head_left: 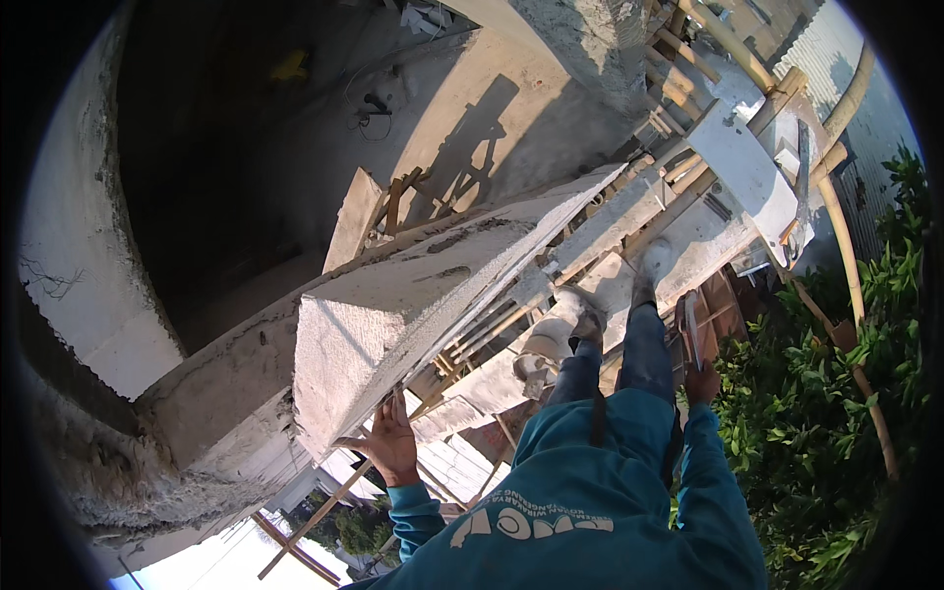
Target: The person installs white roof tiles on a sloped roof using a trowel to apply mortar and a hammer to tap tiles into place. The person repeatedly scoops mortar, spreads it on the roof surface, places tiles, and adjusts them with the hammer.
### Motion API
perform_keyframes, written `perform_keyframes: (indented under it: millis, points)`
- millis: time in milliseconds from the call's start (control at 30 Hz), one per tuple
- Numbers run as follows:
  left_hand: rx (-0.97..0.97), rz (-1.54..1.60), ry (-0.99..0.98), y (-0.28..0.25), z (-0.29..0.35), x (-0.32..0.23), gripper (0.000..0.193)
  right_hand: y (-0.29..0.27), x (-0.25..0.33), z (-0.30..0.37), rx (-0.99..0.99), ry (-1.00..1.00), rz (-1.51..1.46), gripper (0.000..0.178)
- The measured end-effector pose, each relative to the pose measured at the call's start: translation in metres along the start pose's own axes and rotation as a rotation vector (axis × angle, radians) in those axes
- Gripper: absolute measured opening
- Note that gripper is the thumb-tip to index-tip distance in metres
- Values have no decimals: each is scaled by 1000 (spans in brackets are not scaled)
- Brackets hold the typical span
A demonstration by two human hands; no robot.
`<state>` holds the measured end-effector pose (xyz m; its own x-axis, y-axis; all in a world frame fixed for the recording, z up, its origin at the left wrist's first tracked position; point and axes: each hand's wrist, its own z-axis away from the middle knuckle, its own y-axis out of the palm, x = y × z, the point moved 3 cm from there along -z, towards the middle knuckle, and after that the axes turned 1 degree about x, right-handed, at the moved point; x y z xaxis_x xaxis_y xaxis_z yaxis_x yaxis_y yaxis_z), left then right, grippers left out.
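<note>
My left hand (391, 442) is open, its fingers spread and the fingertips against the lower edge of a pale, rough-plastered concrete ledge (349, 344). Past that hand the ledge runs away to the upper right, with a straight, sharp outer edge. On my right side, my right hand (702, 383) is closed on a flat trowel (691, 329), seen nearly edge-on and held away from the ledge. Its handle is mostly hidden by my fingers.
I stand on narrow scaffold planks (615, 285) with bamboo poles (733, 44) around. A dusty bucket (536, 362) is by my feet. A pale board (742, 162) lies ahead at right. Leafy branches (796, 393) crowd the right; a dark recess (226, 167) opens at left.
</note>
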<state>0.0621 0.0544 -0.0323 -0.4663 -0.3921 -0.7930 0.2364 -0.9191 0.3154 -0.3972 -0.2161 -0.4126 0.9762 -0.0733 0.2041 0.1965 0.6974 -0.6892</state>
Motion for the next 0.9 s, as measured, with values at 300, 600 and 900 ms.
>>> perform_keyframes:
  millis: [300, 600, 900]
  points:
    - [-136, -114, 84, -14, -2, -6, 130, -21, 11, -6, 178, 142, 87, 32]
    - [179, -55, 23, -9, 8, -4, 78, -27, 30, -9, 150, 128, 29, 29]
    - [13, -207, 118, -54, 4, -16, 67, -9, 20, -7, 131, 14, 72, 31]
